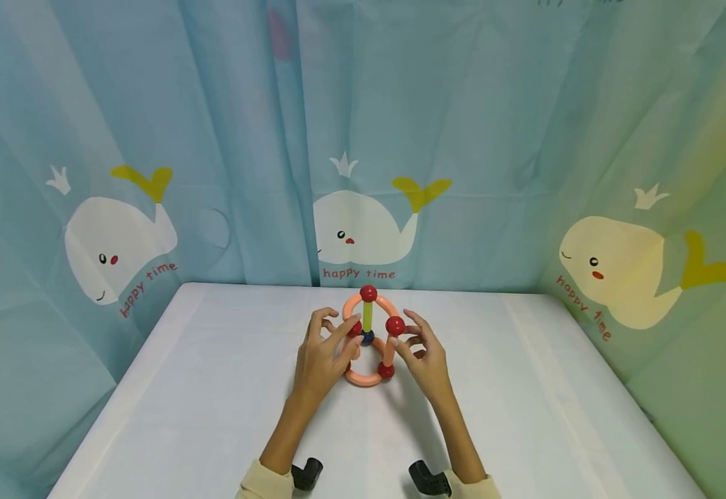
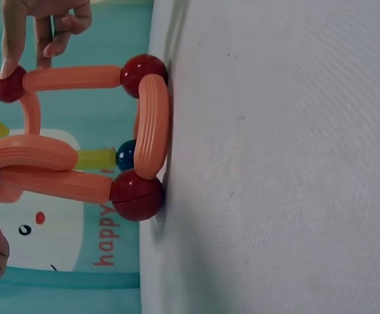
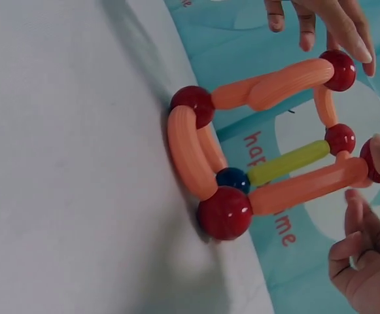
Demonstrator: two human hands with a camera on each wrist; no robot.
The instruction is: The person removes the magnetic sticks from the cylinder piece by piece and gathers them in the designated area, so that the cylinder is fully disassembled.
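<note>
Here, we see ball-and-rod frame (image 1: 364, 380) standing on white table (image 1: 213, 416), between both hands. Right hand (image 1: 425, 360) pinches red ball (image 1: 395, 326) at frame's upper corner, thumb pressed to it. Left hand (image 1: 320, 357) curves close about opposite red ball (image 1: 354, 328); whether fingers grip, we cannot tell. Yellow-green rod (image 1: 367, 317) rises from blue ball (image 1: 367, 338). Behind, on blue curtain (image 1: 494, 138), we read red lettering (image 1: 359, 274), "happy time", beneath each printed whale (image 1: 369, 232); more letters at top edge, cut off.
</note>
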